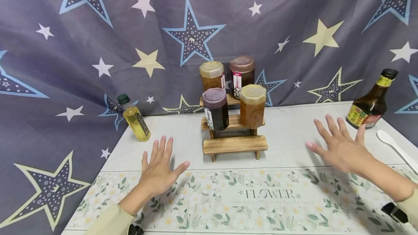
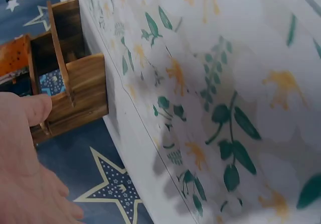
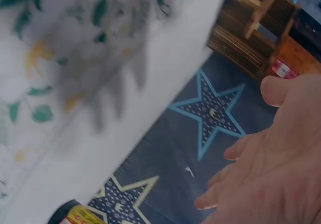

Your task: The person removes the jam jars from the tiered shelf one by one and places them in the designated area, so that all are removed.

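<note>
- Left hand [image 1: 158, 173] spreads, empty, near the oil bottle [image 1: 136, 122].
- Right hand [image 1: 346, 151] splays, also empty, near the sauce bottle [image 1: 368, 104].
- Careful reaches should skirt the wooden rack [image 1: 235, 145].

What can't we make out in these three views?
Head: white spoon, handle end cut off by right edge.
Head: rear-left amber jar, base hidden by purple-lidded dark jar.
Head: small print under FLOWER, too small and faint.
Right wrist: sauce bottle, body cut off by bottom edge.

Head cam high, fwd/down; wrist cams blurry, close, prob. sideways; both share rack [image 1: 235, 145].
</note>
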`<state>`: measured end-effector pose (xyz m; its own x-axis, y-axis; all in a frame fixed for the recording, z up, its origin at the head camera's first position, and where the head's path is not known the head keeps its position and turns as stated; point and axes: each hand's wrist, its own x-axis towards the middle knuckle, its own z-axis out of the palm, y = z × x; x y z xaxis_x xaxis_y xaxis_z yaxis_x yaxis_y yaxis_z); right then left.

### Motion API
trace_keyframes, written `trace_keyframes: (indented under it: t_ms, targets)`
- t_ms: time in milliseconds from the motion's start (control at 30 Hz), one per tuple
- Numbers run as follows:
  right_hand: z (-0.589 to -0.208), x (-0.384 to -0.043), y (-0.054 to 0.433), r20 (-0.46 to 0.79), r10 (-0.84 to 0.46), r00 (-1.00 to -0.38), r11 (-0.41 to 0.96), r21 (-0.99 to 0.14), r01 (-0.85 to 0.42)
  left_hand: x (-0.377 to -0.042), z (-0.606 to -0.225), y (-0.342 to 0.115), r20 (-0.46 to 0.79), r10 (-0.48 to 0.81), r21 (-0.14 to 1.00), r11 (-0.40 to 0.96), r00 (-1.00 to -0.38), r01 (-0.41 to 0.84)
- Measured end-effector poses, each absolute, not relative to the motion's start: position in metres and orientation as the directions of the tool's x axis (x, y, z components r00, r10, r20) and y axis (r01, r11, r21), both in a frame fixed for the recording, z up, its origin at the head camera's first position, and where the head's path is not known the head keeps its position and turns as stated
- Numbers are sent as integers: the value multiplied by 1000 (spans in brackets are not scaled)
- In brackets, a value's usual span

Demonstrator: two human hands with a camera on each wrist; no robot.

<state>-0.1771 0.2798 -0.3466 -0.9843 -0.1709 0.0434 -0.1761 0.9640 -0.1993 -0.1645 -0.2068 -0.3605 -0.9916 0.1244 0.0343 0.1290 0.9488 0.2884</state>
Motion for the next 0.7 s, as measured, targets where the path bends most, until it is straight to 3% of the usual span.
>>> trace_keyframes:
  t_ms: [467,700]
  targets:
    - [-303,-198,271,332,-43,-942,896,-405,-183,-178,-361,-176,135,33,552,828,-990,103]
    - [-300,-209,267,346,-22,-938,886,-428,-178,-182,-363,-169,107,-7,639,767,-994,63]
